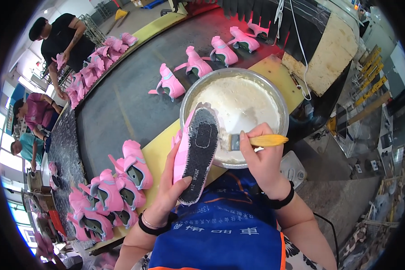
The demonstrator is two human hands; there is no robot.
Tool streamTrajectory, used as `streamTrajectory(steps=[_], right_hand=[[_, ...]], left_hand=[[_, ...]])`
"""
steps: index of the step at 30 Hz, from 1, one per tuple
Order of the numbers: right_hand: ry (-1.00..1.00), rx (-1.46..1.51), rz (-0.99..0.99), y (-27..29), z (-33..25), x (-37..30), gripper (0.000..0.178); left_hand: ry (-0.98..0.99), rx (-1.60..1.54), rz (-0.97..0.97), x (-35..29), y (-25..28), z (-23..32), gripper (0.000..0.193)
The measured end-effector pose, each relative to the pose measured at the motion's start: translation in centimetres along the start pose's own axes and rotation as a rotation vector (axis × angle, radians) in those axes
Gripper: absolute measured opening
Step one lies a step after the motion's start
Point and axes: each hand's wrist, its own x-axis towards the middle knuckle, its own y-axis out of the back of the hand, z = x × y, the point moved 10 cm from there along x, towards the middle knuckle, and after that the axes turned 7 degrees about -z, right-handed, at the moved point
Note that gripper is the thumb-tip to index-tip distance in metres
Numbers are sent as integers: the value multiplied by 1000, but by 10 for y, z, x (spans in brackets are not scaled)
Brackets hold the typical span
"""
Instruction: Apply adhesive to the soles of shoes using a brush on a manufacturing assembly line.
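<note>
Creamy white paste (pixel 238 96) fills much of the wide metal bowl (pixel 285 118)! Left hand (pixel 168 180) clasps the pink shoe (pixel 200 157), dark underside up, by the bowl's near-left rim; right hand (pixel 264 164) pinches the yellow-handled brush (pixel 272 140).

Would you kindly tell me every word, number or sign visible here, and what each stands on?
Blue apron: rows of pale printed characters and digits, which I won't copy out.
Pink shoe in the left hand: small pale marks on its black underside, likewise not copied.
Brush: no lettering I can make out.
</note>
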Motion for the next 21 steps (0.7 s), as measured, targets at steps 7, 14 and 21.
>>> streamTrajectory(steps=[7, 14, 21], right_hand=[[162, 38, 102, 13, -19, 19, 18], [-12, 48, -35, -13, -14, 2, 19], [41, 84, -143, -14, -39, -4, 21]], left_hand=[[9, 2, -39, 3, -6, -1, 101], [-62, -15, -7, 0, 0, 2, 94], [-72, 43, -2, 3, 5, 3, 97]])
